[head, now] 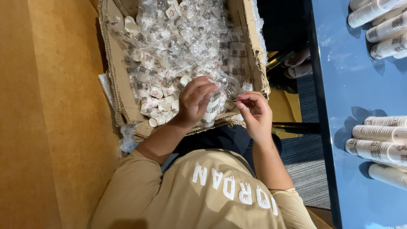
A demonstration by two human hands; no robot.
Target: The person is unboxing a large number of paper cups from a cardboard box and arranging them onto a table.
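While the camera looked down over a tan shirt, the scene lay as follows.

Left hand: the left hand point(194, 101) was curled around a wrapped cup stack point(210, 109), fingers closed on its clear film, just above the near edge of the box point(123, 85).
Right hand: the right hand point(254, 111) was beside it, thumb and forefinger pinched together on a bit of the film at the stack's end.
Stack: it stood nearly upright between the two hands, at the box's near wall.
Box: open cardboard, flaps spread, filled with small white cups point(154, 91) in crumpled clear wrap.
Surface: a blue table point(352, 97) ran along the right, bearing rows of sleeved cups point(379, 144) lying on their sides, some near, some far.
Room: tan carpet point(51, 114) on the left, grey striped carpet point(303, 157) by the table.
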